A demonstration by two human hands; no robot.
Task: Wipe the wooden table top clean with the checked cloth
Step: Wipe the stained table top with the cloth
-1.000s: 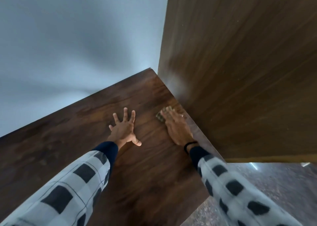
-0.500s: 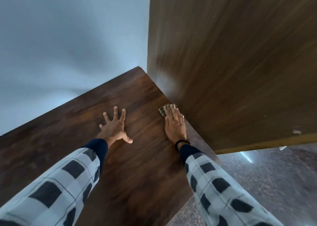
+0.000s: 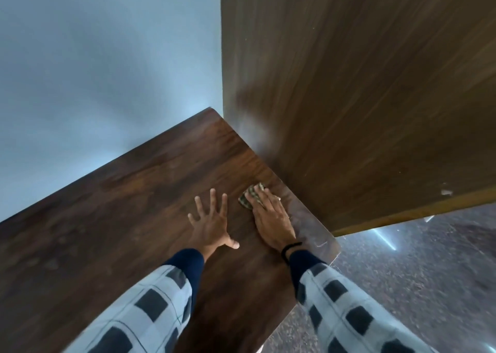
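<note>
The right hand [image 3: 271, 218] lies flat on the cloth [image 3: 251, 195] with fingers straight and close together, pressing it onto the table [image 3: 120, 218] near the right edge, close to the tall wooden panel [image 3: 349, 97]. Only the cloth's far end shows, poking out beyond and left of the fingertips, and it seems folded small, though blur hides the rest. The left hand [image 3: 212, 224] rests palm down on the table just left of the right, fingers spread, thumb out, clear of the cloth.
</note>
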